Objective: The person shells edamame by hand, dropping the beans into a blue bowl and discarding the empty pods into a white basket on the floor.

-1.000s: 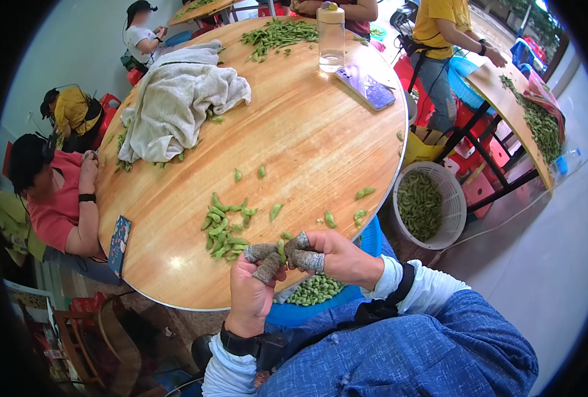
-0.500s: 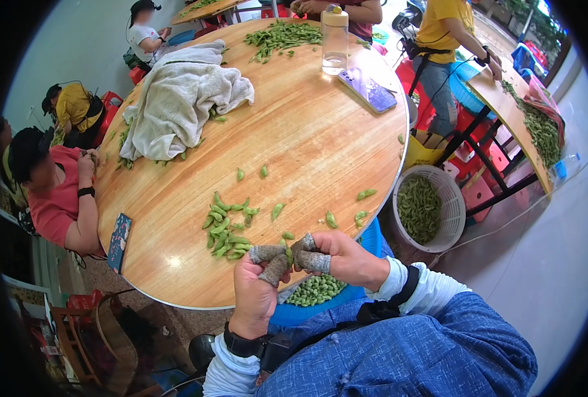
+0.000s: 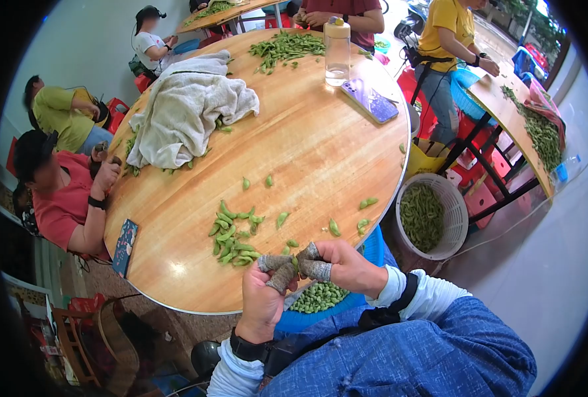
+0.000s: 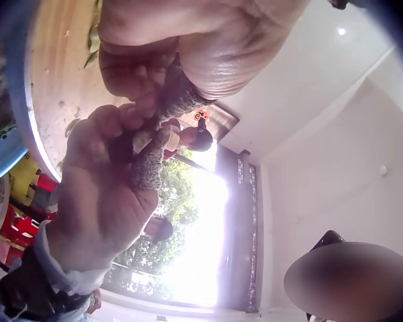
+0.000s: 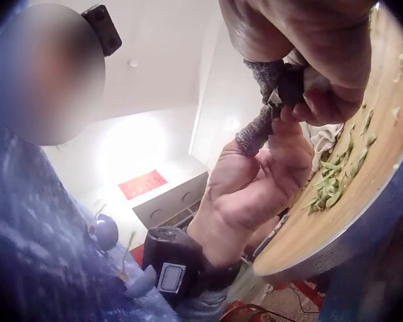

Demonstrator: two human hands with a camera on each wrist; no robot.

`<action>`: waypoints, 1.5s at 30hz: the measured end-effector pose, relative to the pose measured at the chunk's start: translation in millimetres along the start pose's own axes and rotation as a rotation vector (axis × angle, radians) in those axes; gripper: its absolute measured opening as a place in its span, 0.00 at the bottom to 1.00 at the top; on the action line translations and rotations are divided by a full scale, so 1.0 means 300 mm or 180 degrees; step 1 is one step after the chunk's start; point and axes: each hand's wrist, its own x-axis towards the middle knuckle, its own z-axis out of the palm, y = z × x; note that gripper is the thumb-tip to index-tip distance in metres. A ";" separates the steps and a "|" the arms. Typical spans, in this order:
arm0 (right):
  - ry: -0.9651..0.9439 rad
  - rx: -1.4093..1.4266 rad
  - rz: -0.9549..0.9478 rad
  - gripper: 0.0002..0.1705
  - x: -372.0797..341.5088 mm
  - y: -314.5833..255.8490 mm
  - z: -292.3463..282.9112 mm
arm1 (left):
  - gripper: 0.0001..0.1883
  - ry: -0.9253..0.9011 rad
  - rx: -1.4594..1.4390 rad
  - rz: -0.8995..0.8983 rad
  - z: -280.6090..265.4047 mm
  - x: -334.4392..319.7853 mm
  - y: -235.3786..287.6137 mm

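Over the near edge of the round wooden table [image 3: 320,152], both hands meet at one green soybean pod [image 3: 295,263]. My left hand [image 3: 259,299] pinches it between thumb and finger, both in grey knit finger sleeves [image 3: 282,276]. From the other side my right hand [image 3: 352,266], with similar sleeves, pinches the same pod, and the fingers hide most of it. Just beyond the left fingers lies a small heap of pods [image 3: 226,243]. Below the hands, shelled green beans [image 3: 319,297] fill part of a blue basin [image 3: 373,250] at my lap.
A few loose pods [image 3: 334,227] are scattered near the right edge. Farther off are a crumpled cloth [image 3: 188,109], a water bottle [image 3: 337,53], a phone [image 3: 371,100] and more pods [image 3: 287,47]. A white basket [image 3: 456,215] of pods stands on the floor. Other people sit around.
Both hands stay together at the pod, which now shows less between the fingers. The head view has shifted slightly. The person in pink at the left has raised their hands.
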 end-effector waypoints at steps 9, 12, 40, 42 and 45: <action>0.0086 0.0012 -0.0066 0.06 0.008 0.001 0.016 | 0.07 0.0146 0.0224 0.0079 0.008 0.000 -0.003; 0.0090 -0.0018 -0.0056 0.06 0.020 0.021 0.011 | 0.07 0.0159 0.0296 0.0103 0.003 0.004 -0.008; 0.0320 0.0229 0.0051 0.08 -0.011 -0.009 -0.003 | 0.04 -0.0011 0.1867 0.0510 0.023 -0.031 0.004; 0.0157 0.0246 -0.0032 0.08 -0.009 -0.001 -0.011 | 0.03 -0.0100 0.2425 0.0735 0.021 -0.035 0.001; 0.0027 0.0061 -0.0048 0.07 -0.010 0.017 -0.025 | 0.03 -0.0355 0.3235 0.1052 0.021 -0.038 0.016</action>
